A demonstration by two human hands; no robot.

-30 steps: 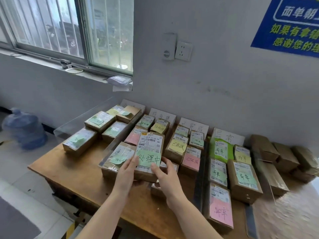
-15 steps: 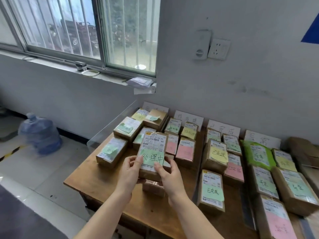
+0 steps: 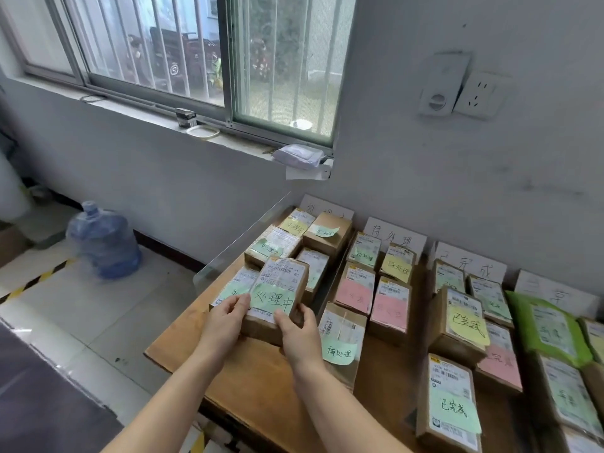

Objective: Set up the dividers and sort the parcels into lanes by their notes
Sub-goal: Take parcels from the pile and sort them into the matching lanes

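Far left, on the tiled floor by the wall, stands a blue water jug. Above it a barred window runs along the wall, with a roll of tape on its sill.

A clear divider stands upright along the left edge of the wooden table. Just right of it lies the first lane of cardboard parcels, under a white wall card that is partly hidden.

The left hand grips the left side of a brown parcel, its thumb lying on the green note stuck to the top. The right hand grips the parcel's near right corner, fingers curled around it. Both hands are closed on this one parcel, which is held tilted at the near end of the first lane, over the parcels already lying there; whether it touches them cannot be told.

Just right of the right hand, a parcel with a green note lies at the near end of the second lane, behind it two parcels with pink notes. Further right, a parcel with a yellow note sits in the third lane. At the far right edge lies a green bag.
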